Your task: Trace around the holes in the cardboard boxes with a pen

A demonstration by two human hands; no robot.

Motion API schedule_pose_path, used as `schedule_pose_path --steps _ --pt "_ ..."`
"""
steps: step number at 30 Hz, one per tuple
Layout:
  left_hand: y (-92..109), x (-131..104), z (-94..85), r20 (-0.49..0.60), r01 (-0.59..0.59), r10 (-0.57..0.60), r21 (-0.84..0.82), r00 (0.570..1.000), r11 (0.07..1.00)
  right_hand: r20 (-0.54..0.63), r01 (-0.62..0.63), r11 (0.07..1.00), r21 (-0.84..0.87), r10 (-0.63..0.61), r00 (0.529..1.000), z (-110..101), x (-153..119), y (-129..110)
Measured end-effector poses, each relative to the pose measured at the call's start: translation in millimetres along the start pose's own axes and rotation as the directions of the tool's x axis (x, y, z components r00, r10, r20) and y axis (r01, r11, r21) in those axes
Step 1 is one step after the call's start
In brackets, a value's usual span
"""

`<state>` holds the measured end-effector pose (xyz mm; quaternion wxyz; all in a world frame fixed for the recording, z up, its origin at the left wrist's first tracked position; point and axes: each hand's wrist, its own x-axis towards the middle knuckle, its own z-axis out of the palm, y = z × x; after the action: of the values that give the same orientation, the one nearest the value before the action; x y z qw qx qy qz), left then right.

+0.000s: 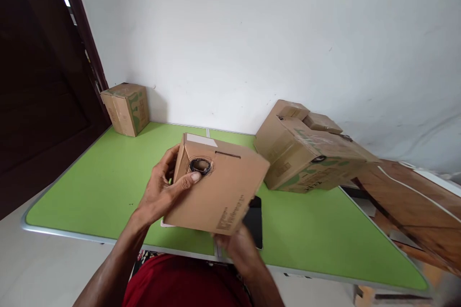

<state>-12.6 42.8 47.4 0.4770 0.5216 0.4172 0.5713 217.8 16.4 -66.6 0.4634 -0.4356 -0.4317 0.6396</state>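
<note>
A brown cardboard box (216, 187) is held tilted above the green table, in front of my body. Its upper face has a round, dark-edged hole, a narrow slot and a white label strip near the far edge. My left hand (167, 182) grips its left side, with the thumb resting on the face just below the hole and the fingers behind. Under the near right corner is my right hand (239, 249), blurred, its fingers mostly hidden by the box. A black flat device (256, 223), perhaps a tablet or phone, lies on the table, partly covered by the box.
The green folding table (90, 168) stands against a white wall. A small carton (126, 108) sits at its far left corner. Larger cartons (306, 148) are stacked at the back right. A brown wooden surface (414, 196) with a white cable adjoins the right side.
</note>
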Motion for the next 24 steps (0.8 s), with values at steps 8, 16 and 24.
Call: schedule_pose_path --steps 8,16,24 --pt "-0.9 -22.9 -12.2 0.006 0.138 -0.143 0.212 0.99 0.968 -0.192 0.253 0.756 -0.603 -0.445 0.875 6.1 -1.6 -107.1" --pt "1.7 -26.4 -14.9 -0.019 0.171 -0.173 0.287 0.985 0.943 -0.013 0.046 0.511 -0.858 -0.112 0.994 51.4 16.5 -135.0" --pt "0.2 -21.7 -21.5 -0.078 0.107 -0.08 0.458 0.994 0.883 0.077 0.116 0.527 -0.842 -0.095 0.993 42.9 11.6 -139.6"
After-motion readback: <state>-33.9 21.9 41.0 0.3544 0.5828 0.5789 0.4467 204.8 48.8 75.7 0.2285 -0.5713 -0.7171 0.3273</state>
